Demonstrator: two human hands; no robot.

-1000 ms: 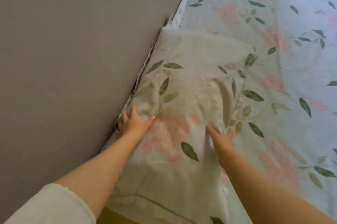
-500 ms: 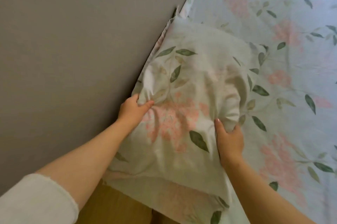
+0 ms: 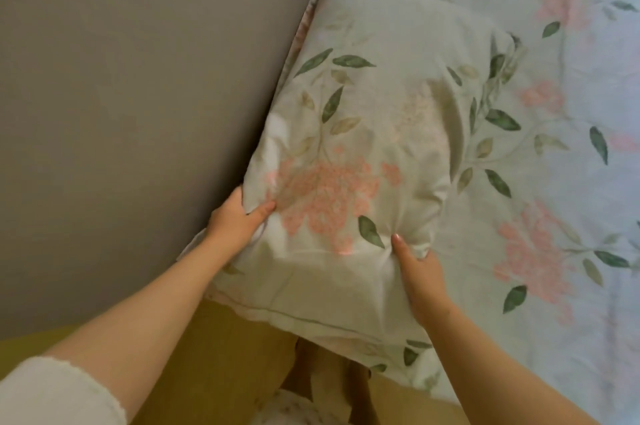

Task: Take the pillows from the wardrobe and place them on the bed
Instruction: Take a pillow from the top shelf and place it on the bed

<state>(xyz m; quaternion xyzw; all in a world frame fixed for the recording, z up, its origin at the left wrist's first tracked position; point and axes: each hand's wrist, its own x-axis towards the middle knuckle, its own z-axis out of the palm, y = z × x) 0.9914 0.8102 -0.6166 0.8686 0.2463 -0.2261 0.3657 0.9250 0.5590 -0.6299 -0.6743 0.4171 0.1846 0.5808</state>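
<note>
Cream pillow and pale-blue sheet share pink-flower, green-leaf print

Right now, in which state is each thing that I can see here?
pillow: on the bed beside the grey panel, gripped at both near sides
left hand: shut on the pillow's left edge
right hand: shut on its bunched right side
bed sheet: spread flat

The soft rectangular pillow in a pale cotton case printed with pink blossoms and green leaves lies flat along the left edge of the bed with a matching floral sheet; its left side touches the grey wall. Its near end is creased and bunched; a loose flap overhangs the bed's near edge.
</note>
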